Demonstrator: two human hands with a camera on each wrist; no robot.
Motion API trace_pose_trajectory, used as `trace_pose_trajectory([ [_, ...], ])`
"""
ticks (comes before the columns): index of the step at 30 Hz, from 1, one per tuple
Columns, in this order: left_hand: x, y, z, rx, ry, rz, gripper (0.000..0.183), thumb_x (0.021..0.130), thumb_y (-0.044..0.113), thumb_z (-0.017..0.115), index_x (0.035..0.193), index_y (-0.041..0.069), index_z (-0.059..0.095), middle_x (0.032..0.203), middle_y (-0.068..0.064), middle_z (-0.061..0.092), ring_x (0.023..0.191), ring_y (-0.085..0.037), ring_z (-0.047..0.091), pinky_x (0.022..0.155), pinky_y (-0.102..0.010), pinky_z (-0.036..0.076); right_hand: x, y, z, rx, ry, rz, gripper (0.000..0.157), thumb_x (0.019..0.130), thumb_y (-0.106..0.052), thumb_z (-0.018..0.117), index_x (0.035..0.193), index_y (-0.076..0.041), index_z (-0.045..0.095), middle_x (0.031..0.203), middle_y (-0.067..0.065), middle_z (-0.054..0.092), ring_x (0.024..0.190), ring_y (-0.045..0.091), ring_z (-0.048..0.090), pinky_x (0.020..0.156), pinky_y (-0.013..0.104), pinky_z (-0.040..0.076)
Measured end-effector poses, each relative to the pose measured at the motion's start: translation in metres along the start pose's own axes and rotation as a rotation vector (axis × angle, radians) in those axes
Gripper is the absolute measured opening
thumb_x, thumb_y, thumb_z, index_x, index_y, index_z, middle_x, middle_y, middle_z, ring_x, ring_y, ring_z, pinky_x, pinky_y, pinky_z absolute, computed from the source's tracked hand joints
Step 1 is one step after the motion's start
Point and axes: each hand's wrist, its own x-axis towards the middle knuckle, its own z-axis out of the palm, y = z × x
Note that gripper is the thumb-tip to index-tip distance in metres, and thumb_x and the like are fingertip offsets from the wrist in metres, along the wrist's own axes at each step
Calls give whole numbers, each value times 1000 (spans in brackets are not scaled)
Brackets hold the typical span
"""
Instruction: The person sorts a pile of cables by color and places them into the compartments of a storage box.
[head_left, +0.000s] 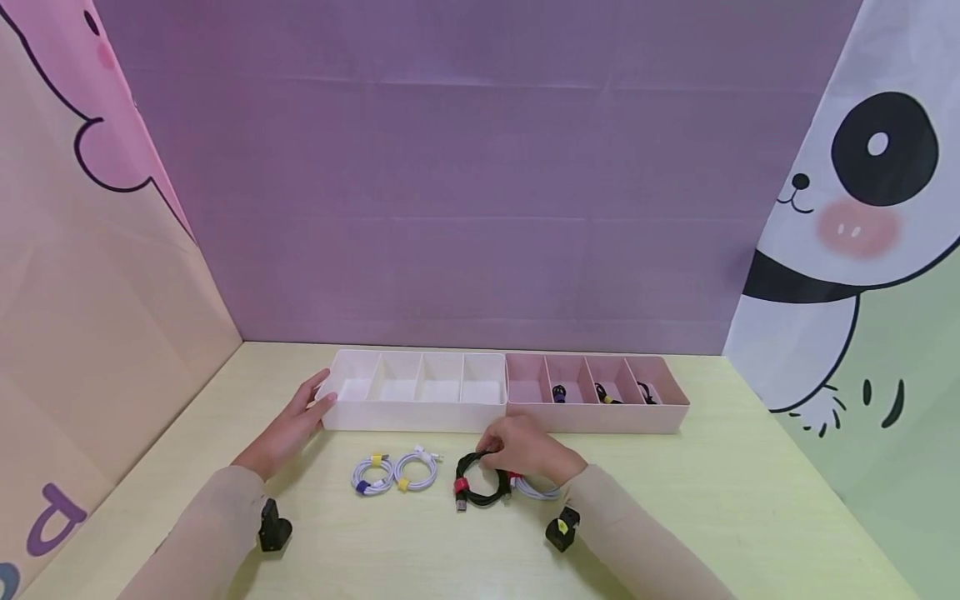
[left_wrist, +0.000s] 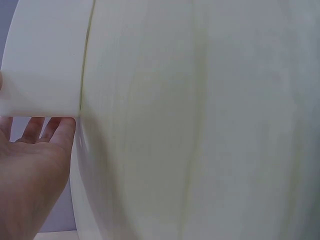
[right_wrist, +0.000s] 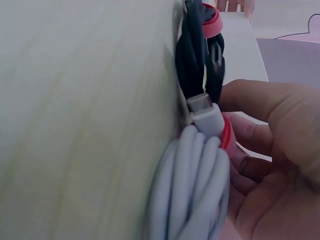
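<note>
At the left end of a white divided box point(head_left: 420, 417), my left hand point(head_left: 296, 425) grips the end wall, its thumb at the top rim and its fingers along the outside. My right hand point(head_left: 528, 450) pinches the upper edge of a coiled black cable point(head_left: 483, 500) with a red tie. Partly under that hand lies a coiled white cable point(right_wrist: 190, 190), also with a red tie; its connector point(right_wrist: 207, 117) touches or nearly touches the black coil. To the left lie two coiled white cables, one with yellow and blue ties point(head_left: 367, 487), another point(head_left: 431, 471) with a yellow tie.
A pink divided box point(head_left: 600, 421) adjoins the white box on the right. Dark cables point(head_left: 559, 394) sit in three of its compartments. Both boxes stand near the back of the light wooden table point(head_left: 390, 558). A purple backdrop point(head_left: 480, 208) rises behind, with printed panels at both sides.
</note>
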Motion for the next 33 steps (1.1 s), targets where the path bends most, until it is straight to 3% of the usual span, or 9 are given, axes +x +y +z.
trace_pose_trajectory([
  [16,-1,1,1,-6,7,3,76,108,42,42,162,18,-7,163,-27,-5,147,-50,8,117,-60,20,0,5,-7,124,33,1,3,90,-18,75,92,-15,74,78,-10,64,72,7,57,63,24,51],
  [33,0,0,0,18,2,-18,76,108,44,40,162,20,-8,163,-27,-9,148,-50,3,116,-62,19,-4,3,-12,173,71,21,8,90,-19,76,93,-12,73,82,-8,64,75,9,57,67,25,52],
])
